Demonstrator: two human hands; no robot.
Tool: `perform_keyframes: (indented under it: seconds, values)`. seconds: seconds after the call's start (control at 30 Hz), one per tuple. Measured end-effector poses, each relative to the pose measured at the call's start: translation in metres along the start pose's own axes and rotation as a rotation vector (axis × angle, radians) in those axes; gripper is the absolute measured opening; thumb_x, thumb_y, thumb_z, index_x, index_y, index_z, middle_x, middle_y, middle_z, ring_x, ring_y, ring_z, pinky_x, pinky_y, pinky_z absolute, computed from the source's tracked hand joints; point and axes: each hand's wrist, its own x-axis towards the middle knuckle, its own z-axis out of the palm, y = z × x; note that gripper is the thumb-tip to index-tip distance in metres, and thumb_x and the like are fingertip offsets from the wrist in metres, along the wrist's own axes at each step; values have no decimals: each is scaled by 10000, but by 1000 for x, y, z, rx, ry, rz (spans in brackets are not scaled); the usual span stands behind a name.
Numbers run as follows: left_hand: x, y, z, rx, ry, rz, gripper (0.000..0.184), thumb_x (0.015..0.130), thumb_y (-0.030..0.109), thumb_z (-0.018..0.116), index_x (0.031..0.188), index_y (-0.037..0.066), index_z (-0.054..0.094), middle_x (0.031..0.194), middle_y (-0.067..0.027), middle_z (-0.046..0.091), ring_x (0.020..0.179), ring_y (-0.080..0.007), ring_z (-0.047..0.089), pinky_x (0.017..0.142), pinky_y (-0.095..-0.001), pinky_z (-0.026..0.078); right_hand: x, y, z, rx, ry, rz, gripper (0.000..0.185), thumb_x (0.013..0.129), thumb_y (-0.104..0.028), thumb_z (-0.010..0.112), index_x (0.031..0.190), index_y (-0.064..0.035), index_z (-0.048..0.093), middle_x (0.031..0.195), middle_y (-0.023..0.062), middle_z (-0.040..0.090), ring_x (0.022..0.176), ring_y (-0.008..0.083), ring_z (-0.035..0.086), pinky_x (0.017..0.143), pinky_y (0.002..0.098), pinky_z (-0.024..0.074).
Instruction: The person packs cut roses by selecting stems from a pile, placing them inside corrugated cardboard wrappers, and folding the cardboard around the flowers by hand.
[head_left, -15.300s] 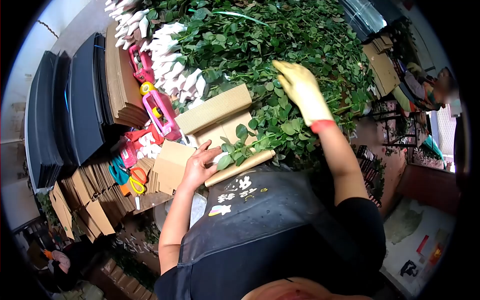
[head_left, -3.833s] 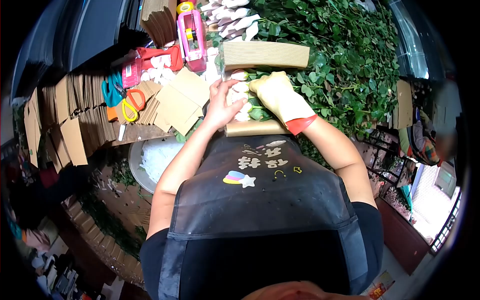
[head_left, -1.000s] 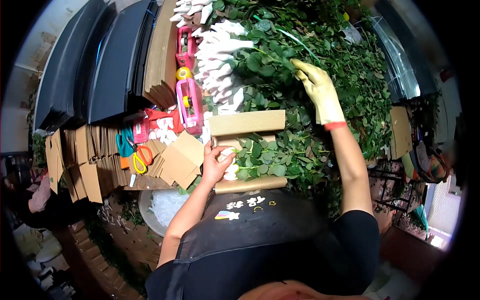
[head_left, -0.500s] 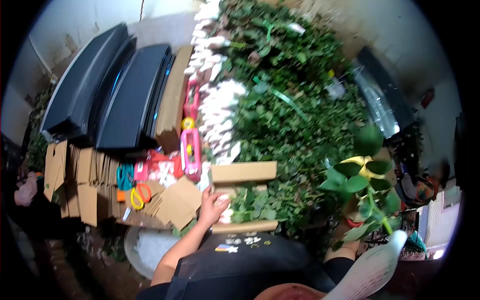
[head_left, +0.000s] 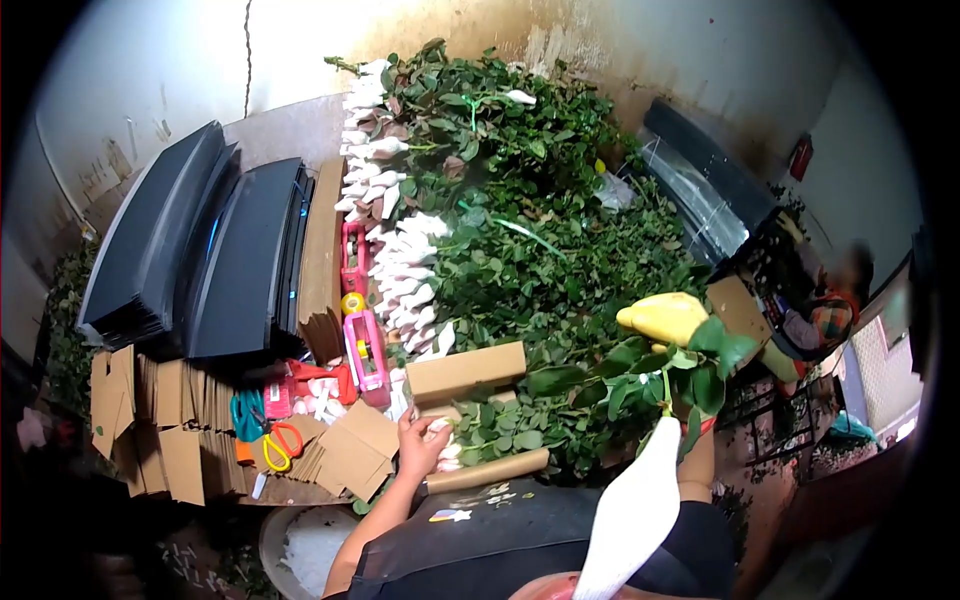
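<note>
My left hand [head_left: 422,445] is at the near edge of the table, fingers curled round the white-netted heads of roses [head_left: 450,458]. Those roses lie sideways between a cardboard piece [head_left: 466,372] behind and a rolled cardboard edge [head_left: 487,470] in front, their leaves pointing right. On my right hand is a yellow glove [head_left: 664,317], partly covered by leaves. It appears closed on the stem of a single rose [head_left: 640,500], whose white-netted head hangs large and close to the camera. The gloved fingers' grip on the stem is hidden.
A deep pile of leafy roses [head_left: 540,230] covers the table's back. On the left stand black sheets [head_left: 250,260], folded cardboard [head_left: 185,420], pink tape dispensers [head_left: 367,355] and scissors [head_left: 282,447]. A white tub [head_left: 285,545] sits below. Another person [head_left: 830,315] is at the right.
The view has shifted, so the table appears lower and more to the left. The yellow glove shows more fully, and the held rose's netted head has swung left and nearer. My left hand stays at the bundle.
</note>
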Motion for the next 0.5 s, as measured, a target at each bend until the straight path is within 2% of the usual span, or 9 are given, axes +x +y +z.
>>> perform_keyframes:
  seconds: [0.17,0.2,0.27,0.33,0.37,0.4,0.43,0.47,0.5]
  values:
    - [-2,16,-4,107,4,34,399,806,308,897,1117,75,808,1514,-316,433,1394,-435,486,1167,-461,414,3,0,-12,-6,-54,-144,305,856,-213,724,1074,-15,803,1008,103,785,867,286,718,773,384,549]
    - [0,10,-4,94,2,26,401,806,311,896,1119,75,808,1519,-317,432,1397,-439,481,1173,-461,405,-8,-6,-6,71,13,50,275,846,-194,746,1052,-22,800,1000,105,784,841,273,718,743,369,551]
    - [1,6,-3,103,2,36,402,814,323,891,1119,74,806,1541,-319,425,1410,-446,468,1178,-459,397,-4,3,-3,114,2,-126,235,824,-183,780,999,-28,796,990,103,787,831,264,723,724,361,553]
    - [-2,20,-6,195,9,46,411,818,319,889,1122,60,793,1533,-321,435,1403,-436,481,1155,-456,422,-10,19,4,78,-47,-86,235,817,-140,772,1025,-31,768,984,105,788,841,294,726,753,390,557]
    - [-1,19,-6,5,-28,-42,420,819,316,888,1126,49,783,1531,-321,439,1398,-429,490,1140,-457,437,-13,27,8,60,-72,-66,240,814,-118,768,1038,-33,755,981,107,788,847,309,728,768,404,559]
    - [0,20,-6,-134,-77,-131,424,822,311,887,1128,40,775,1530,-321,439,1392,-422,498,1127,-460,450,-11,31,9,-88,-131,-145,252,817,-96,752,1060,-30,739,991,116,780,859,325,724,783,416,558]
    - [1,22,-7,-267,-115,-226,427,825,306,885,1130,32,767,1530,-321,439,1387,-416,506,1114,-463,463,-18,51,12,-66,-150,-195,260,816,-63,717,1073,-24,725,999,127,764,874,337,716,792,418,556]
    - [0,24,-3,-196,-98,-180,419,829,300,882,1129,32,765,1533,-319,435,1389,-415,505,1116,-467,462,-32,68,16,-36,-172,-241,273,815,-29,681,1086,-18,711,1008,138,747,889,349,709,801,420,554]
    - [-1,27,1,-124,-78,-136,411,834,293,879,1128,31,763,1536,-316,431,1391,-414,504,1117,-471,462,-37,65,23,-98,-288,-107,300,807,9,607,1092,-12,696,1005,157,715,903,356,696,801,419,551]
